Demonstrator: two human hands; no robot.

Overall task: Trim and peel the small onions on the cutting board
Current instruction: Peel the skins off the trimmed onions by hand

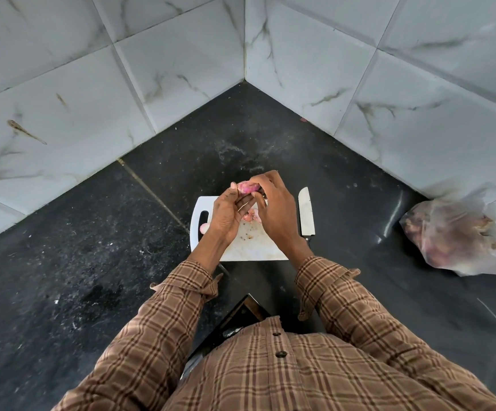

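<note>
Both hands hold one onion (247,186) above the board (255,247) — left hand (226,213) and right hand (273,209) fingers pinch it, peeling. Knife (306,212) lies idle beside the board. Peel scraps (251,216) and another onion (203,228) on the board suggest mid-task.

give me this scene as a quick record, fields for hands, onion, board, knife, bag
left hand: grips the onion from the left, above the board
right hand: pinches the same onion from the right
onion: small, pink, held in the air between both hands
cutting board: white, on the dark counter, with peel scraps on it
knife: lies along the board's right edge, blade pointing away, untouched
plastic bag: on the counter at the far right, by the wall
</note>
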